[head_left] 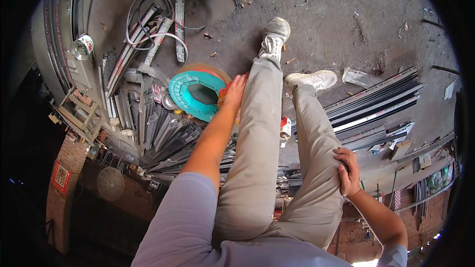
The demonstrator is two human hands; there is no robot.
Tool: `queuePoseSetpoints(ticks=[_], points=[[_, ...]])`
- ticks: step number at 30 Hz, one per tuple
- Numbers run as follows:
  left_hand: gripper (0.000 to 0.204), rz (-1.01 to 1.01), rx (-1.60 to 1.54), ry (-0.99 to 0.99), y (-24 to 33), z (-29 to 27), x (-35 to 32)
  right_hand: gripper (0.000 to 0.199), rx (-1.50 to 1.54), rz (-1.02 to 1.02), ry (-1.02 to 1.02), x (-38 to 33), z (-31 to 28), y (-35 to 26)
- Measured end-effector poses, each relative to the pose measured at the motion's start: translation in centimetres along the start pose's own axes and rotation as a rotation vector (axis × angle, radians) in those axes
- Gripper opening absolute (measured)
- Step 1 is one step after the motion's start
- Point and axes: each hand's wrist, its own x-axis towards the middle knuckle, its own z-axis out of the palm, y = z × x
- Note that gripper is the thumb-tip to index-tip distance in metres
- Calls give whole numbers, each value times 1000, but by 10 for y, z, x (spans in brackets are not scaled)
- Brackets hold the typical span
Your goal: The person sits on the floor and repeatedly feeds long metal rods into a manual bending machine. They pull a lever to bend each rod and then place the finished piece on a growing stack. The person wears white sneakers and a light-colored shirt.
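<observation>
Left hand (234,90): arm extended down, fingers stretched flat and open, touching the orange rim of a teal spool (197,94) that stands on the concrete floor (326,24) just left of the left leg.

Right hand (347,170): grip closed around the right thigh of the beige trousers (257,168); holds no object.

White sneakers (275,34): both on the floor.

Grey metal profiles (166,138): heaped beside the spool.

Dark rails (376,109): stacked right of the legs.

Coiled cable (148,20): beyond the spool.
</observation>
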Motion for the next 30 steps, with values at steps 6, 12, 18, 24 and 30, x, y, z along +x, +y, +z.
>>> queuePoseSetpoints(ticks=[6,12,18,24,30], points=[[57,-403,-488,-181,-129,-46,-11,28,43,-11,29,3,-9,7],[44,-459,-1066,-129,-159,-62,6,25,72,10,107,2,8,-3],[61,-376,-1671,-276,-68,-159,-35,21,44,-11,215,3,17,-6],[51,-48,-1515,-365,-107,-310,-100,21,48,57,260,-4,26,-5],[26,-33,-1304,-41,-102,-358,-117,18,98,81,323,-13,33,-2]])
